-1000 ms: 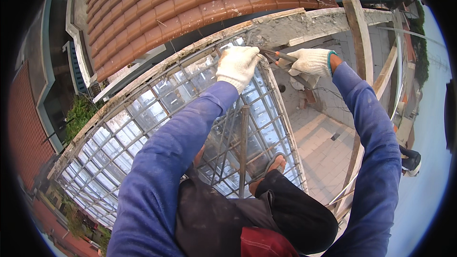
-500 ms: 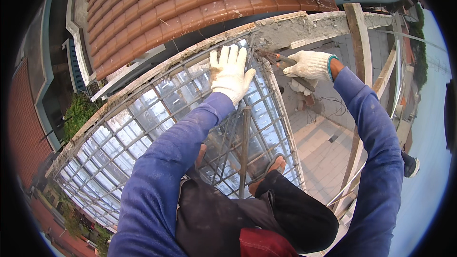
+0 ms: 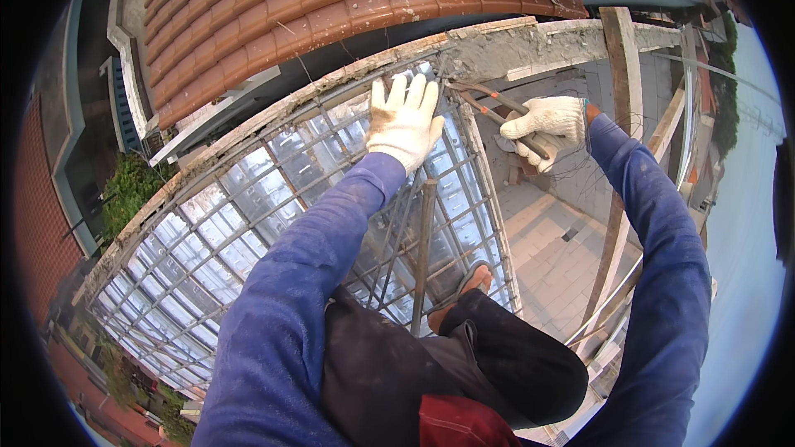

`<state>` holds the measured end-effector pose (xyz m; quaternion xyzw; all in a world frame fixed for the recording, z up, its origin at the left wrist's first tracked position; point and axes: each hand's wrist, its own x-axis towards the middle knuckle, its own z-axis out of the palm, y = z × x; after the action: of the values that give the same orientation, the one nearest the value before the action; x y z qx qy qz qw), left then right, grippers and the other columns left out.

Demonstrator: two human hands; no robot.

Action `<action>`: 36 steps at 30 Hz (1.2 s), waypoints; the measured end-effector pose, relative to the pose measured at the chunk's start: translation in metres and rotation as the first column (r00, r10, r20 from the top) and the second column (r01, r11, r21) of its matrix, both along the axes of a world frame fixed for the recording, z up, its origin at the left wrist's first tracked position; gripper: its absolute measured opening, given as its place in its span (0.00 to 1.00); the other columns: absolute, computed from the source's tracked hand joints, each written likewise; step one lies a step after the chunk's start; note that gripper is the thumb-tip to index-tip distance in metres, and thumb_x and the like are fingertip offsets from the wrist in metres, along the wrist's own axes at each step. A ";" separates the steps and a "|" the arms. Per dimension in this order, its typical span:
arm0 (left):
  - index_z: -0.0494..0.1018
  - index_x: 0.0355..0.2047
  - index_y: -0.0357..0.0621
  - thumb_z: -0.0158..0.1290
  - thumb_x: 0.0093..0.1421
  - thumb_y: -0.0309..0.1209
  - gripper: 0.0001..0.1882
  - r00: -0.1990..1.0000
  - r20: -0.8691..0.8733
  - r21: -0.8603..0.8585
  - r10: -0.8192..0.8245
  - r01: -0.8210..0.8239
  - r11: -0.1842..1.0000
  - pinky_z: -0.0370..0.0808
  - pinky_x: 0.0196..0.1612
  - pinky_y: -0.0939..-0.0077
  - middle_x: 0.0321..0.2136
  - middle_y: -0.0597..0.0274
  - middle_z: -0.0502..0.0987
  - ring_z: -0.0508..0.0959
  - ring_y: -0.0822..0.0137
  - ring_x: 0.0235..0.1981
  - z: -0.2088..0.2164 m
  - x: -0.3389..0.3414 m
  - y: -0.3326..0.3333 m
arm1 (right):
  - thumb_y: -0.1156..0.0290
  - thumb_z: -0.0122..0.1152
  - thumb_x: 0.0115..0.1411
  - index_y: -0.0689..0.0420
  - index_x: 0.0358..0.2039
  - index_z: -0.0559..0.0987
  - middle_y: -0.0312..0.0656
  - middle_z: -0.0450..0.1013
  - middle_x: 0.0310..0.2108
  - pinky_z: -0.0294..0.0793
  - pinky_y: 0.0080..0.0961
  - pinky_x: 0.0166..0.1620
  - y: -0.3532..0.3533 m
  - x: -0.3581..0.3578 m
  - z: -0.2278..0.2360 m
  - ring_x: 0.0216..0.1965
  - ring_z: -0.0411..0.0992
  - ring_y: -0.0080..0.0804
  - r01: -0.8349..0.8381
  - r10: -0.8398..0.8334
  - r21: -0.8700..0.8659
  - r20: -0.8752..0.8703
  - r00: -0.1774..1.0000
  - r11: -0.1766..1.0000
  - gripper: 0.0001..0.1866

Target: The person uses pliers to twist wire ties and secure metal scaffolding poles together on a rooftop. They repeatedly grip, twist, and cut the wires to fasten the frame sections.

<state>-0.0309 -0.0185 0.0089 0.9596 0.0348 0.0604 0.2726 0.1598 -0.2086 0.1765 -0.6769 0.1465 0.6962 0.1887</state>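
My left hand (image 3: pixel 403 116), in a white knitted glove soiled near the thumb side, lies flat with its fingers spread on the steel rebar grid (image 3: pixel 273 167). My right hand (image 3: pixel 548 126), gloved alike, is closed round the handles of a pair of pincers (image 3: pixel 489 99). The pincers' dark handles have orange bands and stand apart. Their head points left, to the corner of the grid beside my left fingertips. What the jaws touch there is too small to make out. Shiny corrugated metal sheeting (image 3: pixel 207 258) lies beneath the bars.
A round bar or pole (image 3: pixel 424 248) slants up between my legs. My sandalled foot (image 3: pixel 474 283) rests on the grid. Beyond the concrete edge (image 3: pixel 489 54) rises a tiled roof (image 3: pixel 331 8). A timber post (image 3: pixel 623 74) stands at right, above a lower paved floor (image 3: pixel 551 252).
My right hand has shifted slightly right and down, and the pincers' handles now show wider apart. My left hand stays flat on the grid.
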 end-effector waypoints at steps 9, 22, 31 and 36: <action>0.74 0.66 0.47 0.66 0.61 0.46 0.35 1.000 0.020 -0.024 0.011 -0.011 1.000 0.63 0.71 0.32 0.65 0.52 0.74 0.70 0.49 0.69 0.000 -0.001 0.001 | 0.57 0.80 0.50 0.64 0.63 0.75 0.54 0.82 0.47 0.86 0.39 0.48 0.039 0.003 0.016 0.44 0.84 0.43 -0.636 0.660 -0.178 0.238 0.713 0.751 0.43; 0.74 0.65 0.48 0.66 0.61 0.46 0.34 0.999 0.039 -0.036 0.008 -0.007 0.999 0.65 0.70 0.33 0.64 0.54 0.75 0.72 0.50 0.67 0.003 0.001 0.001 | 0.64 0.70 0.52 0.57 0.60 0.76 0.55 0.79 0.52 0.82 0.48 0.54 0.052 -0.025 0.039 0.51 0.82 0.56 -0.829 0.830 -0.451 0.557 0.029 0.331 0.33; 0.75 0.65 0.47 0.66 0.61 0.46 0.34 0.999 0.049 -0.029 0.007 -0.006 1.000 0.66 0.69 0.34 0.63 0.55 0.75 0.72 0.50 0.67 0.000 0.000 0.002 | 0.65 0.67 0.57 0.57 0.41 0.79 0.48 0.80 0.37 0.81 0.49 0.49 0.042 -0.032 0.027 0.45 0.83 0.47 -0.709 0.689 -0.700 0.555 -0.467 0.083 0.14; 0.75 0.65 0.48 0.66 0.61 0.46 0.34 0.999 0.053 -0.031 0.006 -0.005 0.999 0.65 0.69 0.34 0.64 0.55 0.75 0.72 0.50 0.66 -0.001 -0.001 0.002 | 0.58 0.61 0.68 0.62 0.44 0.85 0.49 0.84 0.41 0.83 0.45 0.47 0.035 -0.014 0.013 0.42 0.84 0.48 -0.807 0.907 -0.512 0.415 0.067 0.294 0.19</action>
<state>-0.0315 -0.0167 0.0075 0.9532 0.0311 0.0861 0.2883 0.1453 -0.1732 0.1897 -0.8321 -0.3068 0.3733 -0.2722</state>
